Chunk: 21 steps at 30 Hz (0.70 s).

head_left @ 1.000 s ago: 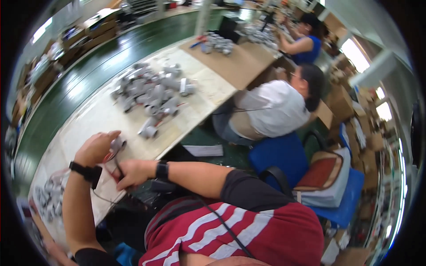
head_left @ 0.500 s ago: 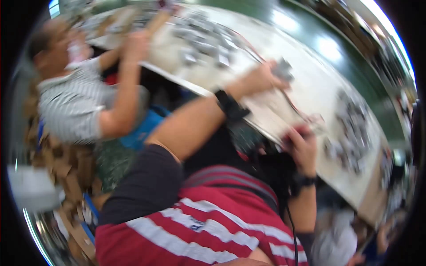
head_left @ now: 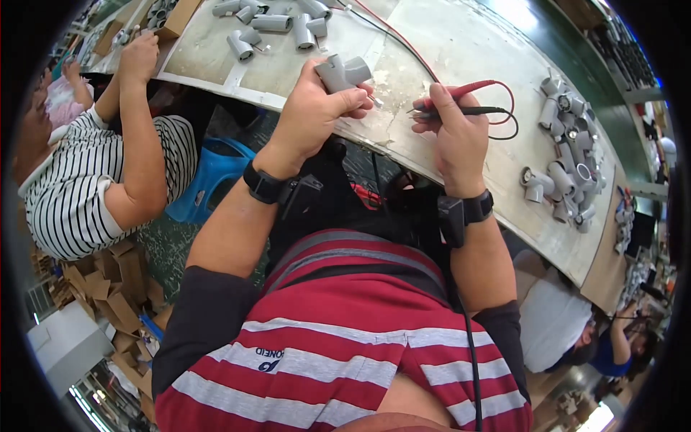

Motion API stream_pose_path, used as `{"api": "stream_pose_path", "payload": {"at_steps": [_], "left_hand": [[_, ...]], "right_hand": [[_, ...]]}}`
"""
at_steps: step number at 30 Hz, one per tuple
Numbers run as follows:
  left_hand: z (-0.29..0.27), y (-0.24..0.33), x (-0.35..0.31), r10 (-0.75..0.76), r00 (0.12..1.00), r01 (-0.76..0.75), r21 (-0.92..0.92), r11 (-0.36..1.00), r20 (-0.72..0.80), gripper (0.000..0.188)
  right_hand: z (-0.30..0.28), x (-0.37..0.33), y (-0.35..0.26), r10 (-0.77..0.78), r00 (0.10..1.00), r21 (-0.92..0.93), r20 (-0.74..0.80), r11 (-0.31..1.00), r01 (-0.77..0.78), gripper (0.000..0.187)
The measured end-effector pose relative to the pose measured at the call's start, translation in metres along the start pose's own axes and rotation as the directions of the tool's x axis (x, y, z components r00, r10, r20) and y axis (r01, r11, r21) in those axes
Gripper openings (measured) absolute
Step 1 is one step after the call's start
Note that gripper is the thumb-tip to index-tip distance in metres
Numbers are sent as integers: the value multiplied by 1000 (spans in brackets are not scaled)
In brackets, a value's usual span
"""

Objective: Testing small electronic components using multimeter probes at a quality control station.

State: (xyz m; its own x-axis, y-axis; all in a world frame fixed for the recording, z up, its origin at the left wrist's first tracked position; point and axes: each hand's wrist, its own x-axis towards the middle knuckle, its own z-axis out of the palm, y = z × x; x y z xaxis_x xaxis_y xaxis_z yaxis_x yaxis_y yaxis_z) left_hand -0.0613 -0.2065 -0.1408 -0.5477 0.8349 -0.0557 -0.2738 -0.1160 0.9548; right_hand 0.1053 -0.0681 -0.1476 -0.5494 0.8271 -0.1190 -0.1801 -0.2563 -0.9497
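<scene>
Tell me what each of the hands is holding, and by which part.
Left hand grips a grey tee-shaped fitting around its body. Right hand pinches two test probes, red and black, by their handles.

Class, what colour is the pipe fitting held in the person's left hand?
Grey; the pipe fitting in the left hand shows best in the head view.

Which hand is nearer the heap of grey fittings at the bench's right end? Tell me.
Right. The right hand, holding the probes, is beside the heap of grey fittings; the left hand is farther away, gripping a grey tee fitting.

fitting in left hand, probes right, pile beyond
</scene>
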Motion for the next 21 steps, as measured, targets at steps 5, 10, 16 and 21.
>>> {"api": "stream_pose_path", "payload": {"at_steps": [5,10,16,21], "left_hand": [[7,-11,-2,25,999,-22,107,994,-28,58],[20,-13,-3,-4,994,30,232,972,-111,59],[20,-15,-8,27,991,6,253,967,-129,61],[22,-18,-8,32,993,-6,221,975,-113,59]], "right_hand": [[8,-2,5,-65,998,-87,-1,994,65,22],[20,1,9,-106,994,-131,13,986,107,22],[29,-3,14,-115,993,-232,16,966,115,22],[29,-5,8,-111,994,-306,-1,946,105,20]]}}
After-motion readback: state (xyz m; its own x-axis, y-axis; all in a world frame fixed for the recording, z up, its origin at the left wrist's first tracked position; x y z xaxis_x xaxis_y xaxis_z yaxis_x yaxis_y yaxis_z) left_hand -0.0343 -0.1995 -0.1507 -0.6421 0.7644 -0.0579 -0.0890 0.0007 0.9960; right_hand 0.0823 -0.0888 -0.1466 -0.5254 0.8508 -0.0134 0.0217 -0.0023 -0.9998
